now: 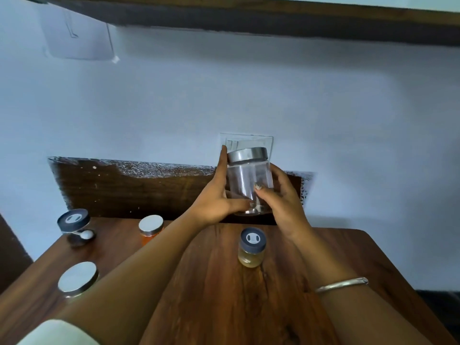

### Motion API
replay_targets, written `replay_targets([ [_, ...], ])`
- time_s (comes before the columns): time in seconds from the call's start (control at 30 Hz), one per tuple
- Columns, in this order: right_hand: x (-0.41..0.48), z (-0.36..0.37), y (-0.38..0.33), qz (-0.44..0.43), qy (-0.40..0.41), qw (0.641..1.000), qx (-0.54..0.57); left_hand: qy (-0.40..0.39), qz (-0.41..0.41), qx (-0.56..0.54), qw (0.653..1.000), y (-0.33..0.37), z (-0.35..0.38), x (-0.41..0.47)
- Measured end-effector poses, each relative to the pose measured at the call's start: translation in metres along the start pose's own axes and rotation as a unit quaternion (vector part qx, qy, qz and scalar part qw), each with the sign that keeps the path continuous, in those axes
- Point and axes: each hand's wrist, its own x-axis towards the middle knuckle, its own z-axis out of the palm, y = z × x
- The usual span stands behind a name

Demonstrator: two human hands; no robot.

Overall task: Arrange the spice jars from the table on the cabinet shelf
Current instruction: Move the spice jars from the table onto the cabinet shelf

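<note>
A clear glass jar with a silver lid [245, 175] is held upright in the air above the far edge of the wooden table [224, 282]. My left hand [215, 195] grips its left side and base, one finger reaching up to the lid. My right hand [281, 195] grips its right side, thumb across the front. On the table stand a yellow-filled jar with a dark lid [252, 247], an orange jar with a silver lid [150, 229], a dark-lidded jar [74, 224] at far left, and a silver-lidded jar [77, 278] at near left. The dark shelf [249, 18] runs overhead.
A wall switch plate [246, 141] sits right behind the raised jar. A dark wooden panel [137, 188] backs the table. A white box [77, 38] hangs on the wall at upper left. A bangle [341, 285] circles my right wrist.
</note>
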Motion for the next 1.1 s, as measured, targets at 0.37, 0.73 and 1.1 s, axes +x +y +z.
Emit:
replay_targets([
  [0.37, -0.004, 0.028, 0.000, 0.018, 0.023, 1.000, -0.004, -0.051, -0.012, 0.039, 0.998, 0.002, -0.015, -0.017],
  [0.73, -0.001, 0.033, -0.002, 0.027, -0.001, 0.999, 0.031, -0.006, 0.003, 0.000, 1.000, -0.003, -0.022, -0.023],
  [1.1, 0.007, 0.035, -0.004, 0.002, -0.024, 0.999, 0.024, 0.020, -0.003, 0.005, 1.000, -0.004, -0.034, -0.016],
])
